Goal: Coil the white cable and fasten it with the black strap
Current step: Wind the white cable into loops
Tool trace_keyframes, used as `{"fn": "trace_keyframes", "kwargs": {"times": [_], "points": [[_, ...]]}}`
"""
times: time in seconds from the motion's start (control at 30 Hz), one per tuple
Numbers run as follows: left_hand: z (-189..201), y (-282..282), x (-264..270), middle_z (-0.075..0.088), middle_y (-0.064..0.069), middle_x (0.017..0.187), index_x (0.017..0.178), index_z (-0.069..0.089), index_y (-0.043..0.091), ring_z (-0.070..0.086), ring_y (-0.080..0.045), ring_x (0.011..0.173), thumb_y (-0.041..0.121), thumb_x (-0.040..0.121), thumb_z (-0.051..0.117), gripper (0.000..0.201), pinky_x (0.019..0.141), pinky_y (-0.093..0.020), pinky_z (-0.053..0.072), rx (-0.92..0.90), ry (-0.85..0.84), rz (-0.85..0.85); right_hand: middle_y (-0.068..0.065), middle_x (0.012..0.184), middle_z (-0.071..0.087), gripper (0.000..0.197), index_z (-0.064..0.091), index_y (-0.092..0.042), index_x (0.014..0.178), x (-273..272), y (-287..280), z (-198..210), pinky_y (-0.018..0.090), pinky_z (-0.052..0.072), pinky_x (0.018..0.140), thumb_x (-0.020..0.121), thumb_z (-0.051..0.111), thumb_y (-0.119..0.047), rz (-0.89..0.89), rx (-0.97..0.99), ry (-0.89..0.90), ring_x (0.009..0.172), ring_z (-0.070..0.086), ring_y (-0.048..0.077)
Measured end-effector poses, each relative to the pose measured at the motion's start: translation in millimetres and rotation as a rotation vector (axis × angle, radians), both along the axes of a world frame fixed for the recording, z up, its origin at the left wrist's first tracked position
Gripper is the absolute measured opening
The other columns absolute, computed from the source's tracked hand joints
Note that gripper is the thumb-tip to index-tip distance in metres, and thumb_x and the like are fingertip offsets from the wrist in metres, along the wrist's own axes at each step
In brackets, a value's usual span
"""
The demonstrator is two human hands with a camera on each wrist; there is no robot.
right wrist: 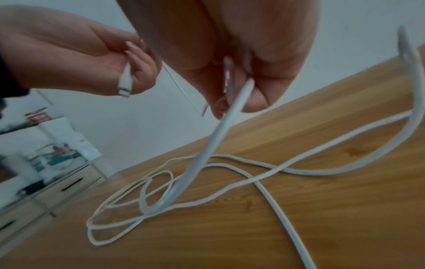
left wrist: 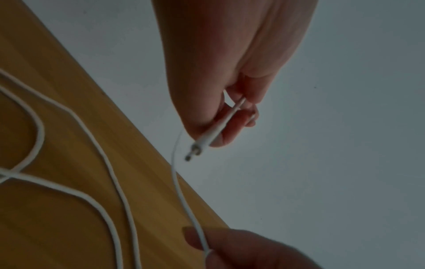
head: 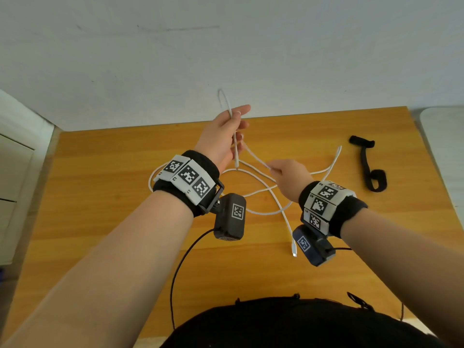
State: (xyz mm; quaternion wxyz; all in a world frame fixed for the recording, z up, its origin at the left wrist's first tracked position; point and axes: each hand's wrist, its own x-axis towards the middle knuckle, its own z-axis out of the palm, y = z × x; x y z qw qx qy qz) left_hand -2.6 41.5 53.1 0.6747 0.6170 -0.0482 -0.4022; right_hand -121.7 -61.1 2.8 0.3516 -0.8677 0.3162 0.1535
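Observation:
The white cable (head: 261, 182) sprawls in loose loops over the wooden table (head: 125, 187). My left hand (head: 227, 136) is raised above the table and holds one end of the cable between thumb and fingers, its plug (left wrist: 202, 143) hanging down and a small loop sticking up above the hand. My right hand (head: 286, 173) pinches the same cable (right wrist: 220, 131) a short way along, lower and to the right. The other plug (head: 294, 249) lies near the front of the table. The black strap (head: 369, 164) lies flat at the far right, apart from both hands.
A pale wall rises behind the table's far edge (head: 276, 116). White drawers (head: 15, 197) stand to the left of the table. A white surface (head: 444, 131) adjoins the right edge. Black camera leads (head: 180, 267) hang from my wrists over the front of the table.

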Motion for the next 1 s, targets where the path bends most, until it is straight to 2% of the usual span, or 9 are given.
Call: {"fn": "trace_keyframes", "kwargs": {"times": [0.07, 0.13, 0.3, 0.5, 0.63, 0.73, 0.83, 0.9, 1.0], "points": [[-0.9, 1.8, -2.8, 0.057, 0.000, 0.092, 0.113, 0.061, 0.031, 0.051, -0.013, 0.077, 0.028, 0.100, 0.041, 0.025, 0.074, -0.034, 0.054, 0.070, -0.076, -0.066, 0.012, 0.124, 0.057, 0.040, 0.051, -0.021, 0.134, -1.1, 2.7, 0.9, 0.029, 0.046, 0.078, 0.099, 0.035, -0.009, 0.114, -0.040, 0.033, 0.103, 0.059, 0.030], [-3.1, 3.2, -3.9, 0.059, 0.000, 0.097, 0.120, 0.058, 0.034, 0.057, -0.014, 0.081, 0.030, 0.100, 0.039, 0.027, 0.080, -0.039, 0.057, 0.153, -0.178, -0.128, 0.009, 0.112, 0.051, 0.039, 0.054, -0.023, 0.129, -1.9, 4.6, 3.6, 0.032, 0.048, 0.078, 0.097, 0.036, -0.009, 0.213, -0.098, 0.075, 0.097, 0.059, 0.030], [-13.2, 7.6, -2.4, 0.060, -0.001, 0.106, 0.136, 0.046, 0.034, 0.063, -0.010, 0.082, 0.025, 0.101, 0.037, 0.038, 0.077, -0.033, 0.057, 0.317, -0.498, -0.278, 0.001, 0.100, 0.045, 0.029, 0.061, -0.034, 0.119, -5.9, 9.8, 23.5, 0.031, 0.041, 0.074, 0.096, 0.044, -0.031, 0.307, -0.199, 0.000, 0.086, 0.047, 0.019], [-22.5, 13.9, -2.2, 0.058, 0.001, 0.132, 0.136, 0.048, 0.021, 0.066, -0.018, 0.091, 0.025, 0.100, 0.038, 0.038, 0.076, -0.026, 0.047, 0.442, -0.766, -0.525, -0.004, 0.092, 0.045, 0.023, 0.070, -0.028, 0.108, -6.8, 11.7, 40.3, 0.032, 0.041, 0.076, 0.089, 0.057, -0.031, 0.304, -0.175, -0.199, 0.085, 0.047, 0.016], [-26.6, 15.6, -8.3, 0.049, 0.001, 0.140, 0.143, 0.035, 0.033, 0.070, -0.011, 0.069, 0.032, 0.101, 0.035, 0.042, 0.074, -0.013, 0.048, 0.418, -0.682, -0.652, -0.003, 0.089, 0.050, 0.017, 0.071, -0.019, 0.100, -2.9, 6.0, 41.9, 0.018, 0.032, 0.067, 0.086, 0.063, -0.023, 0.182, -0.155, -0.361, 0.073, 0.044, 0.006], [-27.5, 16.6, -10.6, 0.062, 0.002, 0.123, 0.142, 0.034, 0.038, 0.065, -0.006, 0.051, 0.039, 0.100, 0.033, 0.042, 0.068, -0.021, 0.048, 0.478, -0.679, -0.690, -0.006, 0.087, 0.054, 0.009, 0.066, -0.015, 0.092, 0.5, -0.3, 43.2, 0.015, 0.035, 0.067, 0.084, 0.064, -0.015, 0.058, -0.171, -0.431, 0.073, 0.048, 0.004], [-24.1, 17.6, -11.8, 0.068, 0.002, 0.088, 0.141, 0.036, 0.035, 0.054, -0.008, 0.046, 0.036, 0.100, 0.032, 0.041, 0.053, -0.018, 0.045, 0.473, -0.623, -0.667, -0.004, 0.097, 0.056, 0.021, 0.062, -0.019, 0.102, 1.9, -4.6, 41.2, 0.009, 0.036, 0.067, 0.083, 0.065, -0.012, 0.005, -0.163, -0.455, 0.084, 0.051, 0.010], [-20.8, 17.4, -12.4, 0.062, -0.001, 0.071, 0.138, 0.042, 0.032, 0.048, -0.001, 0.040, 0.033, 0.101, 0.033, 0.038, 0.050, -0.018, 0.043, 0.432, -0.509, -0.648, -0.003, 0.112, 0.056, 0.035, 0.058, -0.020, 0.119, 1.4, -7.0, 40.0, 0.007, 0.036, 0.073, 0.085, 0.062, -0.012, 0.021, -0.145, -0.447, 0.094, 0.051, 0.008], [-15.9, 18.5, -13.6, 0.040, -0.002, 0.056, 0.116, 0.058, 0.021, 0.032, -0.003, 0.031, 0.027, 0.101, 0.035, 0.028, 0.049, -0.025, 0.030, 0.347, -0.258, -0.603, -0.003, 0.128, 0.055, 0.041, 0.055, -0.022, 0.127, 1.5, -9.3, 39.1, 0.020, 0.039, 0.087, 0.088, 0.059, -0.013, 0.046, -0.017, -0.453, 0.115, 0.049, 0.011]]}}
